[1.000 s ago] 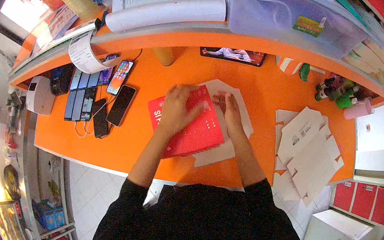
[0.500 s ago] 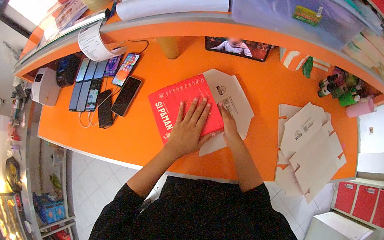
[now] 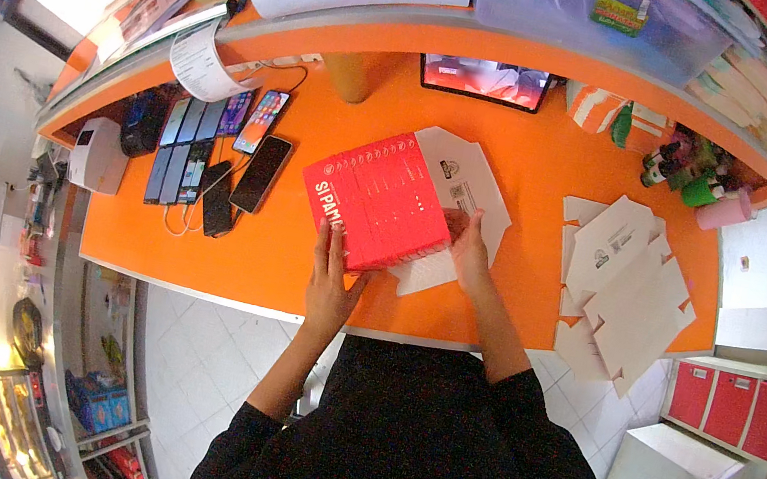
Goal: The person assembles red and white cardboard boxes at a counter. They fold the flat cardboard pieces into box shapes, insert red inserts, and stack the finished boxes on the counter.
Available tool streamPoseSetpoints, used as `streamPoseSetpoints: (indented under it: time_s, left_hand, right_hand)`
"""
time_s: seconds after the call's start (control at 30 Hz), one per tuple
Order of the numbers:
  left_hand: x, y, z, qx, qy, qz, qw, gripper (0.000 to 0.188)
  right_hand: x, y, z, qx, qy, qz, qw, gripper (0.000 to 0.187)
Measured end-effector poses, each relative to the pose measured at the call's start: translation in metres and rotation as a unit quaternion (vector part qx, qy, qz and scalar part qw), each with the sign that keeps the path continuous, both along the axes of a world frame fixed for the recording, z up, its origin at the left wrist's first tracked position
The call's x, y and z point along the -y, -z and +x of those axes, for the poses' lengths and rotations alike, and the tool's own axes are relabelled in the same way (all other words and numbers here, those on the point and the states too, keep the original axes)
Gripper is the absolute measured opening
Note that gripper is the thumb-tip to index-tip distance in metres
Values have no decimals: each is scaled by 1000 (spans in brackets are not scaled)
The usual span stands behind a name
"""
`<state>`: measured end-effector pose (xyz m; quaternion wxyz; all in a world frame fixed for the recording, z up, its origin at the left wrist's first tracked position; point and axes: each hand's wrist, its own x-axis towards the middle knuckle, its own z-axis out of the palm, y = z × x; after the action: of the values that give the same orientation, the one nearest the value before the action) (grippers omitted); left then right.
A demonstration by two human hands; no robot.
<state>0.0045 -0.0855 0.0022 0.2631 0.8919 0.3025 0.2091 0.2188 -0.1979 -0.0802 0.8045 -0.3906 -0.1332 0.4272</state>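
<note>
A red cardboard box (image 3: 377, 203) with white print lies in front of me, set at a slant. My left hand (image 3: 331, 287) grips its near left corner, with fingers laid on the top face and the thumb low at the near side. My right hand (image 3: 468, 254) holds the right side; its thumb points up beside the box and some fingertips are hidden behind it. Under the box sticks out a pale flat carton sheet (image 3: 483, 191) with a small dark logo.
To the right lies a pile of pale die-cut carton sheets (image 3: 632, 301) over the orange desk's (image 3: 198, 259) edge. Several phones (image 3: 184, 145) with cables sit at left, near a white device (image 3: 99, 153). A tablet (image 3: 483, 82) stands at the back, small bottles (image 3: 684, 173) back right.
My left hand has slid off the top of the box to its near left corner. My right hand has shifted along the right side, and the box's near side seems slightly raised.
</note>
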Motion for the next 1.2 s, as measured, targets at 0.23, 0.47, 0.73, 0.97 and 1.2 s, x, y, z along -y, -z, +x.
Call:
streamPoseSetpoints:
  time_s: [0.23,0.47,0.73,0.97,1.2]
  left_hand:
    - [-9,7,-11,-18,-5,170,985,81]
    - [-9,18,0,10,23,212,977,77]
    - [-24,11,-9,-21,53,177,983,67]
    - [-6,-17,13,43,-6,152,987,59]
    - [19,-9,46,-93,40,257,961,48]
  right_hand:
    - [24,-36,-13,319,-126,-124,931,37]
    - [4,-27,-30,418,-100,-138,893,29]
    - [4,-23,-42,422,-106,-140,889,29]
    - [58,-56,-42,546,-44,-164,821,36]
    - [305,-56,61,431,394,-723,369,73]
